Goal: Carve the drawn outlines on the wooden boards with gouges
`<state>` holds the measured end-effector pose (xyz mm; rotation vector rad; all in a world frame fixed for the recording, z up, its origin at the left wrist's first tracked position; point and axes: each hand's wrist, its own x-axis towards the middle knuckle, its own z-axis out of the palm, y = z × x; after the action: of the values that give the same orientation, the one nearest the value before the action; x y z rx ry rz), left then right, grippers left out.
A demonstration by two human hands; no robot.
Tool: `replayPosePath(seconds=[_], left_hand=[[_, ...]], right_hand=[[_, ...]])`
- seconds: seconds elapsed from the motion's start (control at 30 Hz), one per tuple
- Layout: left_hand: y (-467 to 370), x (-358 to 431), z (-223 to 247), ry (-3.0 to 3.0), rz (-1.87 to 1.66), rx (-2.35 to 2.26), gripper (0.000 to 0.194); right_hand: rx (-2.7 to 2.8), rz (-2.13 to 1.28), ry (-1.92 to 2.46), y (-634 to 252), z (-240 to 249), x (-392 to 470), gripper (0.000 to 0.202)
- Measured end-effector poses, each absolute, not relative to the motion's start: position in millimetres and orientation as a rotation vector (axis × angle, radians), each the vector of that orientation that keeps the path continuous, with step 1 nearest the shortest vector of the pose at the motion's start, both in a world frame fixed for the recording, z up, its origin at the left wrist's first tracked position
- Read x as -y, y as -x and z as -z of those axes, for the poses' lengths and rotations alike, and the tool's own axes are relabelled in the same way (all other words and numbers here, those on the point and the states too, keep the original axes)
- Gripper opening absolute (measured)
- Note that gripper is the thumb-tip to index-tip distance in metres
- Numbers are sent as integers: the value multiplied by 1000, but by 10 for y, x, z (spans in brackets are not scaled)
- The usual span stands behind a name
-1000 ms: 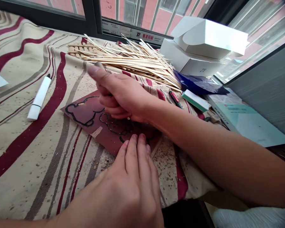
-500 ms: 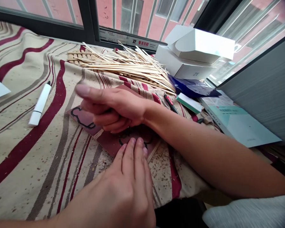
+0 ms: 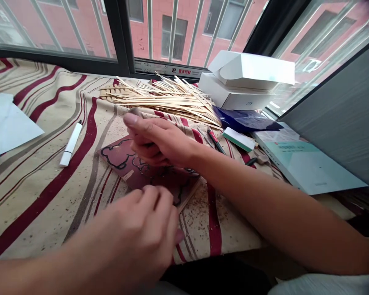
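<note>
A reddish-brown board with black curving outlines, several of them carved or raised, lies on the striped cloth. Over its far part is my right hand, closed with the thumb uppermost. Something dark shows by the thumb tip, too blurred to name. My left hand is nearer to me, above the board's near edge, its fingers curled in and smeared by motion. Its palm is hidden, so I cannot make out anything inside it. Both hands cover parts of the board.
Thin wooden sticks are heaped by the window. White boxes, a blue plastic wrapper, a green-and-white block, a pen and a book lie rightward. A white marker, papers and crumbs are on the cloth.
My left hand has come off the board, where its fingers lay flat, and has curled up. My right hand stays closed over the board. The whole view has shifted a little.
</note>
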<state>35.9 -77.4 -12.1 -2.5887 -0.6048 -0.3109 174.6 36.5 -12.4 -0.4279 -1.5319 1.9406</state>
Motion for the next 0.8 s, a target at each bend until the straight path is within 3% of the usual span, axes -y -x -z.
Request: replayPosePath(seconds=[0.17,0.3,0.5,0.8], left_hand=[[168,209,-88,2194,-206,1149,44],[312,-200,-55,2318,-198,1371,54],[124,-415,30,2490,-261,1850,48],[0,-529,68,2500,-54,1698,59]], right_hand=[[1389,-1845,456,-1860,150,-306,55],[1346,-1711,480,-1872,191,-229,52],[1293,-1584,428,-1822,213,-143,49],[1195,-1510,536,-1733,199,-192,49]])
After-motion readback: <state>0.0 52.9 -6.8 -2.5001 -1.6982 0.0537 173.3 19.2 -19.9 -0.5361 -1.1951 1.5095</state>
